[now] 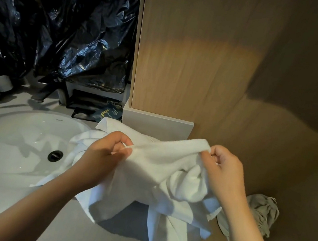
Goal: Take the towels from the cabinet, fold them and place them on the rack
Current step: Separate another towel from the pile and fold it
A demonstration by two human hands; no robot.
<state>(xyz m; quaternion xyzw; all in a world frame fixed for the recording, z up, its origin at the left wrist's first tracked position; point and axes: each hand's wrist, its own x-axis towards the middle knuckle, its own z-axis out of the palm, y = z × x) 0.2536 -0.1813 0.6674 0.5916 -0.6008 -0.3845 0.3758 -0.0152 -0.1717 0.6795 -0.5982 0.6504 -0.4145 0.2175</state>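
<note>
Towel (159, 162), white and crumpled, stretches between your two hands above the worktop's (67, 222) right end, beside the sink (14, 145). Your left hand (105, 149) pinches its top edge between thumb and curled fingers; your right hand (223, 168) pinches the same edge farther right, near the wooden panel (204, 65). Below your hands the cloth sags in folds, part lying on the sink rim, part hanging over the worktop's front edge. A grey cloth (262, 211) lies just beside your right forearm.

Wood-grain panel (214, 66) stands beside white sink (5, 137) and black plastic (55, 20).
</note>
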